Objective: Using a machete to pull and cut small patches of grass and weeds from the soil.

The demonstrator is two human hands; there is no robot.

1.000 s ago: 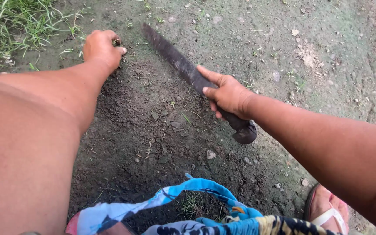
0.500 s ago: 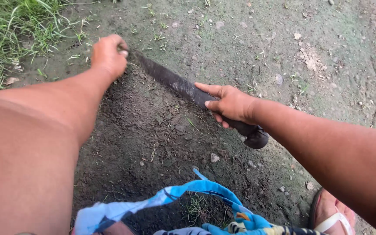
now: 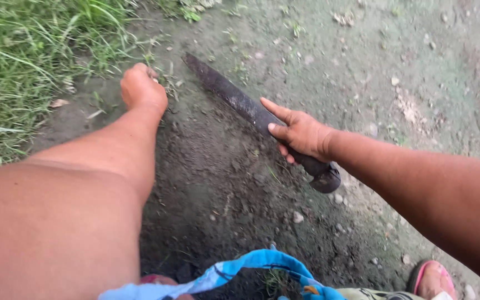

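My right hand grips the dark handle of a long, dirt-caked machete, its blade pointing up and left over bare soil. The handle's rounded end pokes out below my wrist. My left hand is closed at the edge of the scraped earth, pinching small weeds or grass blades near the blade tip, a short gap to the left of it. A patch of dark, loosened soil lies between my two arms.
Thick green grass fills the upper left. Greenish, pebbly hard ground spreads to the right. Blue patterned cloth lies at the bottom edge, and a foot in a pink sandal shows at the bottom right.
The blade has lifted away from my left hand and now points further up. My left hand has shifted slightly toward the grass. The view has tilted to show more grass.
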